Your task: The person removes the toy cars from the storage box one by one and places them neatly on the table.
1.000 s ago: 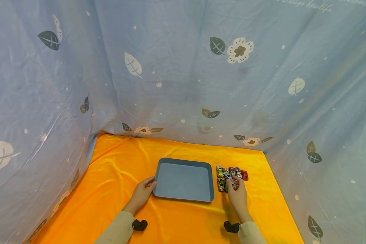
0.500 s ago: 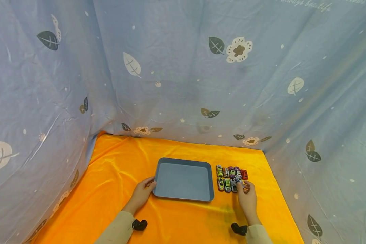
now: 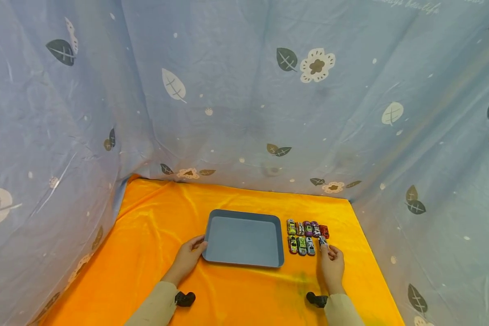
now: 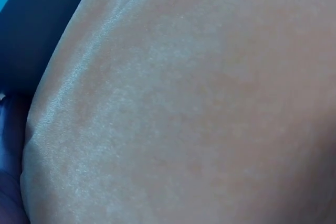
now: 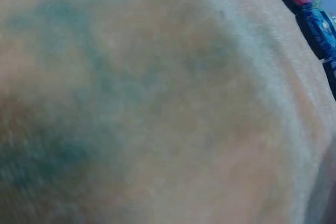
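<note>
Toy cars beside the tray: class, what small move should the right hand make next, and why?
Probably set the toy car down at the right end of the near row and let go. The right hand pinches it there; the near row holds three cars, the far row five. The left hand rests on the grey tray.

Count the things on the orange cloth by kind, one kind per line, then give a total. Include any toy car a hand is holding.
Toy cars: 9, five in the back row, three in the front row, and one pinched in the right hand.
Tray: 1, with the left hand on its left edge.
Total: 10
</note>
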The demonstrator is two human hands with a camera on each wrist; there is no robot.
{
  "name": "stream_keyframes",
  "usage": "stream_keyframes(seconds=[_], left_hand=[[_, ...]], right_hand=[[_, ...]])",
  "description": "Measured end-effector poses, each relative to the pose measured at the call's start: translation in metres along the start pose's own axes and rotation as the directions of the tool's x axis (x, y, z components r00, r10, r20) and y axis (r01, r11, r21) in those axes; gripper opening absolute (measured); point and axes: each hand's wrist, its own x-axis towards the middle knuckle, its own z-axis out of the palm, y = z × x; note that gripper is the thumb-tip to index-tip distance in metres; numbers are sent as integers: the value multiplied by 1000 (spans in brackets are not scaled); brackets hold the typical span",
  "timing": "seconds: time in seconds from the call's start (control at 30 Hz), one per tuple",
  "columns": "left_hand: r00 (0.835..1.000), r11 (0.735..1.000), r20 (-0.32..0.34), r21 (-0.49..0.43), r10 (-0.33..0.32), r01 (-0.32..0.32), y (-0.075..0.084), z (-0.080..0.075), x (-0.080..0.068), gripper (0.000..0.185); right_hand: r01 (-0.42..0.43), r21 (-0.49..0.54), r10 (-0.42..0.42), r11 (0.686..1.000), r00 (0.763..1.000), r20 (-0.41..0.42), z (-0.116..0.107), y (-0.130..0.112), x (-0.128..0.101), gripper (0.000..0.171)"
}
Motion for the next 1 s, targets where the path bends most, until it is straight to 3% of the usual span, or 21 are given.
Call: stream_keyframes(seconds=[0.13, 0.5, 0.83, 1.0], left_hand=[[1000, 1000, -3, 1, 1, -1, 1, -2, 3, 47], [1000, 1000, 3, -17, -8, 8, 3, -3, 8, 46], [1000, 1000, -3, -1, -7, 7, -1, -5, 3, 47], [1000, 1000, 6, 3, -8, 8, -4, -2, 2, 48]], right_hand=[[2, -8, -2, 1000, 1000, 15, 7, -1, 4, 73], [25, -64, -28, 998, 998, -49, 18, -6, 15, 65], [34, -100, -42, 994, 996, -76, 20, -3, -1, 61], [44, -93, -58, 995, 988, -144, 18, 2, -5, 57]])
